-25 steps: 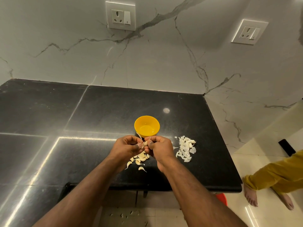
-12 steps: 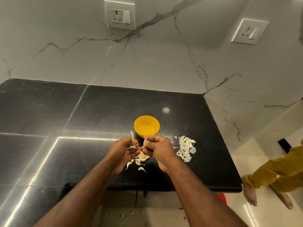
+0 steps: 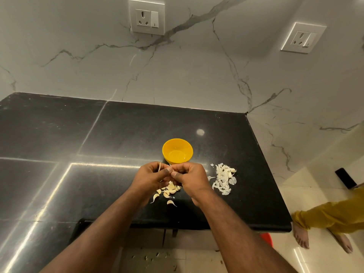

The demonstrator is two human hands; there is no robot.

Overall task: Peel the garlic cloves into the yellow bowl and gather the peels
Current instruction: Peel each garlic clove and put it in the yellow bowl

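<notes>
A yellow bowl [image 3: 177, 151] stands on the black counter [image 3: 126, 134], just beyond my hands. My left hand [image 3: 150, 177] and my right hand [image 3: 189, 177] meet above the counter, thumbs touching. Between them they pinch a garlic clove, mostly hidden; a curled strip of peel [image 3: 160, 166] sticks up from my left fingers. Under my hands lie several unpeeled garlic cloves [image 3: 167, 193]. A pile of white peels [image 3: 223, 179] lies to the right of my right hand.
The counter's front edge runs just below my wrists and its right edge is near the peel pile. A marble wall with two sockets [image 3: 146, 16] rises behind. A person's legs in yellow trousers [image 3: 331, 217] stand on the floor at right.
My hands have come back together after my left hand pulled a strip of peel away. The strip now stands up from my left fingers.
</notes>
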